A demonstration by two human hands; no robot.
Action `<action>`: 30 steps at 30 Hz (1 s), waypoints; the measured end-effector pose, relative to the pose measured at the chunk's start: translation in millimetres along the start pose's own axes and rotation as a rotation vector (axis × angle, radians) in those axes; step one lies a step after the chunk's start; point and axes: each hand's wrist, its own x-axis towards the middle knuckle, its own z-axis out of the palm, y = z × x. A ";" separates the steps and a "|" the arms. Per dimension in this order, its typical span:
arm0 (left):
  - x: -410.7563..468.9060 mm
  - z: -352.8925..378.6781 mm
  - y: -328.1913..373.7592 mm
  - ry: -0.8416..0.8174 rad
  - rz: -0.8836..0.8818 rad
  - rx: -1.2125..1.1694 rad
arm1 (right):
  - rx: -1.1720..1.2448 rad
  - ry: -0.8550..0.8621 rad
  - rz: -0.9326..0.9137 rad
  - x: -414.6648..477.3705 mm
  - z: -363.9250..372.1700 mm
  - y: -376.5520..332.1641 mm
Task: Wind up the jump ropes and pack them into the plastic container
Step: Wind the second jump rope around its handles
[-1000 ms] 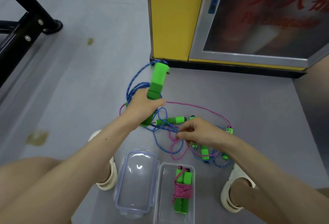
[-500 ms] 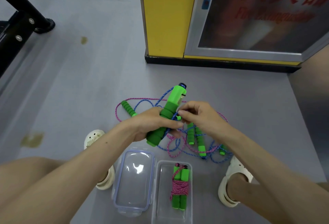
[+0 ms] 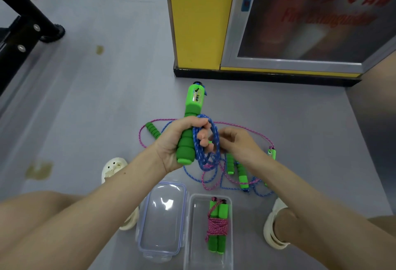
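Centrally, a blue jump rope [image 3: 206,143] hangs in several loops beside its green foam handle [image 3: 189,119], which is held upright above the floor. The left hand [image 3: 171,144] grips that handle, its fingers [image 3: 202,135] curled round it and poking through the loops. The right hand [image 3: 239,144], just beside, pinches the outer loop between thumb and fingers [image 3: 221,139]. Below them a tangle of loose rope [image 3: 216,175], pink and blue, lies on the floor with more green handles [image 3: 241,173]; the right forearm hides part of it. Nearer the person, a clear plastic container [image 3: 197,248] sits on the floor holding a wound pink rope bundle [image 3: 216,226], and its lid [image 3: 162,216] lies just beside it on the left. The floor [image 3: 96,108] is smooth grey with yellowish stains [image 3: 39,169]. A yellow cabinet [image 3: 195,23] with a glass door [image 3: 310,16] bearing blurred red lettering stands behind, and black equipment [image 3: 27,25] fills the far left corner. White sandals [image 3: 113,167] flank the container.
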 end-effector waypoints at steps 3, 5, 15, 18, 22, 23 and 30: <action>1.6 3.0 3.8 0.061 0.115 -0.151 | -0.140 -0.135 0.123 -1.8 6.5 13.2; 6.0 -0.4 7.7 0.091 0.188 -0.208 | -0.202 -0.244 0.156 -6.2 10.0 15.5; 11.1 -39.4 24.7 0.477 0.320 0.334 | -0.502 -0.305 0.153 -14.7 2.0 9.1; 7.3 -37.6 13.5 0.408 0.290 0.702 | -0.412 -0.244 0.018 -13.3 3.1 -2.4; 7.1 -29.5 -2.3 0.238 0.217 0.972 | -0.336 -0.211 -0.119 -9.3 5.2 -12.5; 7.3 -27.8 -4.1 0.201 0.177 0.981 | -0.341 -0.196 -0.138 -8.1 4.6 -12.6; 2.7 -15.6 -1.9 0.009 -0.039 0.831 | -0.348 0.047 -0.218 -6.1 -2.8 -11.2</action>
